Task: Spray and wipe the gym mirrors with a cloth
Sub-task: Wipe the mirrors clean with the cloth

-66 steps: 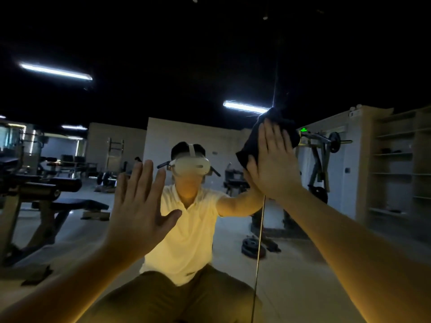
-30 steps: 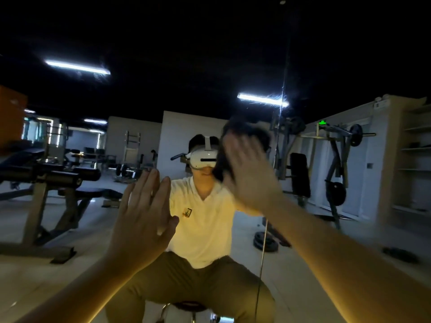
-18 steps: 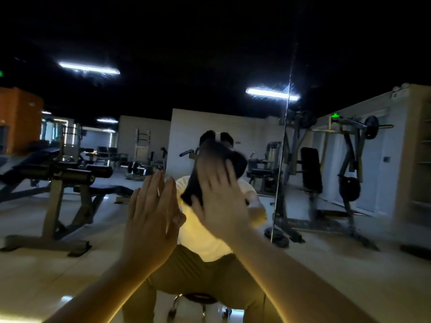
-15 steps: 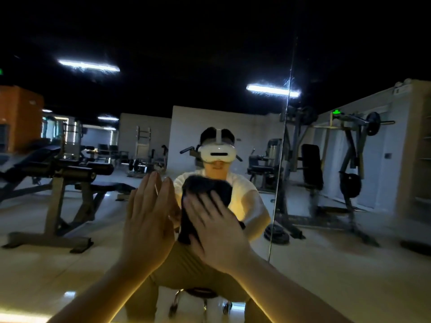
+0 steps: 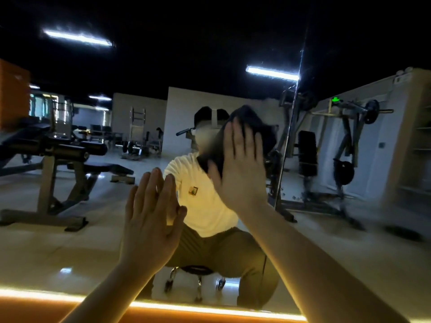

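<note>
Your left hand (image 5: 149, 220), at about 7 o'clock of the view's centre, lies flat against the mirror (image 5: 70, 252). Its fingers are straight and close together, gripping nothing. Use it only as a light brace, since a bare palm is likely to leave prints you must wipe off afterwards.

At 1 o'clock from it, your right hand (image 5: 238, 169) is spread with straight fingers and presses the dark cloth (image 5: 251, 122) against the glass. The cloth bunches out past your fingertips toward 12 and 1 o'clock and shows again beside the thumb toward 8.

This looks like the wiping step; how much of the pane is done I cannot tell. Press with the whole palm so the cloth lies even, and run overlapping strokes rather than loose arcs.

Just at 3 o'clock of the cloth runs the seam (image 5: 287, 145) between panes. Carry strokes right up to it, where streaks tend to collect. No spray bottle is in view.
</note>
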A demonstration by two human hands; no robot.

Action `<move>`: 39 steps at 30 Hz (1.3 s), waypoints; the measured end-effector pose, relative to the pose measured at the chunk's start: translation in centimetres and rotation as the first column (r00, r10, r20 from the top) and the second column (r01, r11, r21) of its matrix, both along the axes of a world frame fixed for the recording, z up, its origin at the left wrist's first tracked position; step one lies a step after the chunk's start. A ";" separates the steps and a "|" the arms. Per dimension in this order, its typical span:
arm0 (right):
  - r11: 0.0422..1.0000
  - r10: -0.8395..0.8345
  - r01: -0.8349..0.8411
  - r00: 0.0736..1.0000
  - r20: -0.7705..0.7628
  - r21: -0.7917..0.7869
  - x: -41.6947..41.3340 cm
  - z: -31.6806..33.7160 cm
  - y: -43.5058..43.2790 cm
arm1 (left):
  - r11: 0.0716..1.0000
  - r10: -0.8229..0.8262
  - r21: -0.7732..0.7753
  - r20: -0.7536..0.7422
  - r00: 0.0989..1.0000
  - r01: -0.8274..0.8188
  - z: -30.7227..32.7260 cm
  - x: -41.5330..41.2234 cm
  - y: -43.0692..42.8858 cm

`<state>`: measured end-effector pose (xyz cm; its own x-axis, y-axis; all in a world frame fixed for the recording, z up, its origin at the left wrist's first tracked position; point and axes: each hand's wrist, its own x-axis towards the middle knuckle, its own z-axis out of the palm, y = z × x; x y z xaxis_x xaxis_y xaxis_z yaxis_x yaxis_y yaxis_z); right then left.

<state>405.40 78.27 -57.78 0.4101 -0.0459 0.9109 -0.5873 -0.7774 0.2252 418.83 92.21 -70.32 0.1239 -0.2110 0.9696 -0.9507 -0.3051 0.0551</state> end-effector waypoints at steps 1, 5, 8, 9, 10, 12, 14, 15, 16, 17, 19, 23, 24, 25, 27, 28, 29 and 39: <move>0.999 0.013 -0.015 0.998 -0.063 -0.031 0.3 -2.1 0.4 | 1.000 -0.012 -0.008 0.001 1.000 0.012 -0.3 0.0 0.0; 0.992 0.059 -0.082 0.974 -0.220 -0.097 0.8 -10.5 1.1 | 0.998 -0.054 -0.030 -0.062 0.997 0.052 -2.9 -0.5 0.2; 0.993 0.036 -0.075 0.929 -0.369 -0.093 0.1 -16.7 1.4 | 0.998 -0.058 -0.002 -0.058 0.997 0.058 -4.4 -1.1 0.3; 0.994 0.035 -0.078 0.896 -0.442 -0.081 -0.6 -18.9 1.3 | 0.998 -0.060 0.012 -0.051 0.997 0.061 -4.7 -1.2 0.3; 0.994 0.022 -0.072 0.859 -0.511 -0.078 -1.4 -20.9 1.2 | 0.998 -0.056 0.030 -0.045 0.997 0.057 -5.1 -1.3 0.3; 0.994 -0.022 -0.050 0.795 -0.606 -0.101 -3.2 -23.7 0.7 | 0.996 -0.030 0.081 -0.033 0.999 0.032 -6.1 -1.4 0.4; 0.992 -0.005 -0.072 0.806 -0.591 -0.107 -4.6 -23.8 -0.1 | 0.992 -0.003 0.125 -0.017 1.000 0.005 -7.0 -1.5 0.5; 0.993 0.017 -0.078 0.848 -0.530 -0.093 -4.9 -22.7 -0.4 | 0.990 0.011 0.140 -0.014 1.000 -0.009 -7.3 -1.6 0.6; 0.996 0.040 -0.069 0.908 -0.418 -0.055 -4.9 -20.8 -0.7 | 0.989 0.019 0.149 -0.016 1.000 -0.017 -7.4 -1.7 0.6; 0.999 0.054 -0.050 0.960 -0.273 0.021 -5.0 -18.5 -1.0 | 0.988 0.024 0.154 -0.023 0.999 -0.021 -7.5 -1.7 0.6; 0.984 0.045 -0.044 0.999 -0.001 0.173 -5.1 -13.8 -1.2 | 0.986 0.033 0.162 -0.037 0.999 -0.027 -7.5 -2.0 0.6; 0.981 0.002 -0.020 0.996 0.093 0.194 -4.5 -13.2 -0.6 | 0.988 0.036 0.152 -0.050 0.998 -0.028 -7.8 -2.1 0.4; 0.986 0.013 -0.019 0.999 0.038 0.163 -4.1 -14.8 -0.4 | 0.988 0.035 0.152 -0.058 0.998 -0.025 -7.9 -2.0 0.3; 0.994 0.027 -0.022 0.998 -0.049 0.107 -3.8 -16.8 -0.2 | 0.988 0.034 0.151 -0.064 0.997 -0.024 -7.9 -2.0 0.3; 0.998 0.053 -0.058 0.959 -0.279 -0.011 -3.5 -20.7 0.0 | 0.990 0.021 0.143 -0.064 0.998 -0.011 -8.0 -1.9 0.2; 0.995 0.057 -0.083 0.923 -0.380 -0.053 -3.8 -22.4 0.1 | 0.991 0.012 0.137 -0.060 0.998 -0.004 -8.1 -1.9 0.2; 0.991 0.053 -0.101 0.890 -0.453 -0.082 -4.2 -23.5 0.1 | 0.991 0.005 0.134 -0.056 0.998 0.002 -8.2 -1.9 0.2; 0.999 -0.025 0.010 0.952 -0.306 -0.051 -12.0 -22.5 -5.8 | 0.997 -0.012 0.072 -0.065 0.998 0.017 -8.2 -2.5 -0.8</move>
<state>393.39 72.49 -80.28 0.6691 -0.0142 0.7430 -0.4974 -0.7514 0.4336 416.30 91.46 -78.48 0.1819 -0.2826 0.9418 -0.9502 -0.2969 0.0945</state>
